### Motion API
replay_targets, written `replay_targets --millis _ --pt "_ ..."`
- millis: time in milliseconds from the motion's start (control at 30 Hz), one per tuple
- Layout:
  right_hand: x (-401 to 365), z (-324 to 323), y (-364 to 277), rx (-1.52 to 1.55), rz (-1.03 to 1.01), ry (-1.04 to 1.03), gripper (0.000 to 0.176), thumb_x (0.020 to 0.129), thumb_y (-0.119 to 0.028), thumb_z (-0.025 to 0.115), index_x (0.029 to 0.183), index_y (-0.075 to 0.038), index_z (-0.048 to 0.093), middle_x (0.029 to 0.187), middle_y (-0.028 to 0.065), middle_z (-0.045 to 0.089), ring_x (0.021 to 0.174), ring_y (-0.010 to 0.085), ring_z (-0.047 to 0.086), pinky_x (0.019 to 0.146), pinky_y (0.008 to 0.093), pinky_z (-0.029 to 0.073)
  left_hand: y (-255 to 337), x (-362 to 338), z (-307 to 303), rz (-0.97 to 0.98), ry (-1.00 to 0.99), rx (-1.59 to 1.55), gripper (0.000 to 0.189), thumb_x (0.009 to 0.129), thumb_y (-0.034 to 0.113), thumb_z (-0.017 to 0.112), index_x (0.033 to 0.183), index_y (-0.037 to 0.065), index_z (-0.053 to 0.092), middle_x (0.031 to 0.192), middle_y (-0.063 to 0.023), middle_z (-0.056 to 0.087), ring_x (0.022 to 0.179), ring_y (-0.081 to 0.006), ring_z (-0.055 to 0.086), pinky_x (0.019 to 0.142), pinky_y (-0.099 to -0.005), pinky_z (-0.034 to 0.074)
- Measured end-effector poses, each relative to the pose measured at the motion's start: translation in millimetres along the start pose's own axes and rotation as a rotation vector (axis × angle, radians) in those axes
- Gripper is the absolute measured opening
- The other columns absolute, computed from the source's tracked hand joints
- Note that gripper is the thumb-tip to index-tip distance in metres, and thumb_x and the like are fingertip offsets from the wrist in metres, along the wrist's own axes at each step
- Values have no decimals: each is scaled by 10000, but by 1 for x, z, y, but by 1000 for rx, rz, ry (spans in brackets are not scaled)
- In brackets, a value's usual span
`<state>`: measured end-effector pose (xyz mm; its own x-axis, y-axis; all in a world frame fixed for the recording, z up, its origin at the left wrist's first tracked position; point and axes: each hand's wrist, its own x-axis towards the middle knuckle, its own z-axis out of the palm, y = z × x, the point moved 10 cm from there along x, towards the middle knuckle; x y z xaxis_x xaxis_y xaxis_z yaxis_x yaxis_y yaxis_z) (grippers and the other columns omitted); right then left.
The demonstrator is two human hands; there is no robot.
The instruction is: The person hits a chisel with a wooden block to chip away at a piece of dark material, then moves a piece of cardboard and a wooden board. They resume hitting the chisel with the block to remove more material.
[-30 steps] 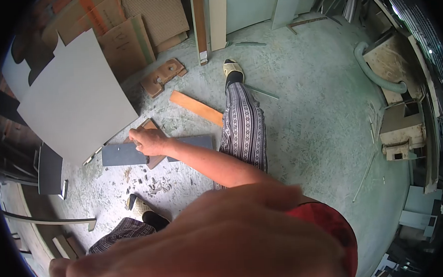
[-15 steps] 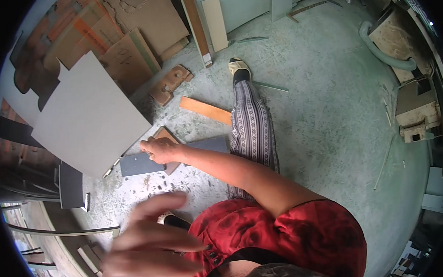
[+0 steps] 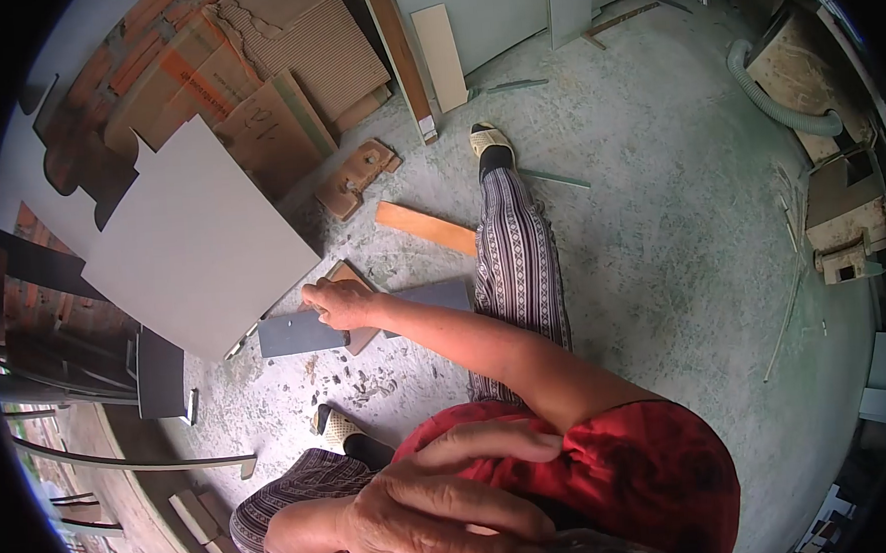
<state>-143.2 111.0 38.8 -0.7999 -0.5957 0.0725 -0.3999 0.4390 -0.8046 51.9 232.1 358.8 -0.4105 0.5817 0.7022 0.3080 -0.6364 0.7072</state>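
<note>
My right hand [image 3: 339,304], its fingers curled closed, is low over a dark grey strip of board [image 3: 301,334] on the floor. What it grips, if anything, is hidden. Beneath that hand a brown flat piece [image 3: 363,339] crosses the strip, and a small dark spot shows at the strip's edge beside it. Close to the camera, my left hand [image 3: 445,512] is in front of my red top, fingers stretched out and slightly apart, with nothing seen in them. A large pale grey panel [image 3: 201,239] leans just left of my right hand.
An orange-brown plank [image 3: 425,227] lies beside my outstretched leg [image 3: 516,243]. Beyond it is a brown block with holes [image 3: 358,179]. Cardboard sheets [image 3: 275,125] lean on the brick wall. A machine with a grey hose [image 3: 780,109] stands at right. Dark scraps [image 3: 369,386] litter the floor.
My left hand has swung right and down, from over the floor to in front of my top. The view has shifted slightly; my right hand stays closed above the grey strip.
</note>
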Motion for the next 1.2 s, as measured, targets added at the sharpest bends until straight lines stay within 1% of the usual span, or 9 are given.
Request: replay_targets --millis 100,233,567,600,700,767,933,1033,1200 --pt "0 1 -1 -10 -11 8 341 755 -92 652 1031 -58 454 941 183 567 880 343 604 748 432 471 -3 3 -3 -27 90 -143 226 857 175 581 747 -19 612 926 -194 628 1084 -472 510 957 -599 365" --pt "0 3 -3 12 -12 -6 322 754 -85 650 1007 -56 453 932 176 570 866 344 602 736 437 467 5 6 2 145 -117 -122 220 857 182 582 825 -25 649 909 -205 646 1120 -504 473 943 -632 339" --pt "-4 -3 -14 -20 -22 -43 355 759 -70 578 1091 -74 452 996 187 571 910 349 600 795 437 472 -10 -31 -12 -441 -43 62 429 719 467 708 940 105 642 1164 -160 569 1172 -416 466 986 -566 333" --pt "-4 -3 -13 21 -8 -79 356 771 -113 586 1099 -80 450 1020 188 555 926 355 594 797 441 471 16 -7 -14 -105 -292 422 428 752 421 683 982 61 670 1242 -193 533 1176 -429 465 998 -554 325" --pt "2 10 0 9 -67 -18 389 815 -288 595 1125 -99 454 1132 193 472 983 369 565 807 449 469 -8 -66 -154 -647 461 832 360 712 24 595 1070 -12 610 1206 -147 565 1158 -264 515 953 -339 402" --pt "6 6 3 -96 -39 -7 388 857 -436 527 1099 -133 513 1182 195 405 1021 376 540 839 443 466 -19 -139 -236 -763 745 997 422 668 -17 548 1088 7 580 1077 -97 609 1021 -234 564 820 -338 474" --pt "7 1 10 103 39 -94 370 880 -377 522 1164 -145 578 1132 179 449 1048 333 534 918 386 426 -114 -296 -286 -1329 578 1048 662 649 32 709 1261 44 455 1151 -187 561 976 -284 587 823 -362 498" --pt "11 16 15 252 51 -130 419 858 -347 575 1195 -98 557 1130 170 488 1042 300 545 910 367 431 -145 -300 -275 -1092 640 999 823 607 107 788 1313 15 376 1213 -210 537 1141 -325 520 977 -408 419" --pt "7 24 11 680 139 -190 552 829 -357 650 1244 -34 486 1058 121 600 998 211 565 870 331 448 -172 -317 -286 -776 992 587 606 640 61 733 1200 43 503 1011 -77 614 950 -151 582 849 -293 468"
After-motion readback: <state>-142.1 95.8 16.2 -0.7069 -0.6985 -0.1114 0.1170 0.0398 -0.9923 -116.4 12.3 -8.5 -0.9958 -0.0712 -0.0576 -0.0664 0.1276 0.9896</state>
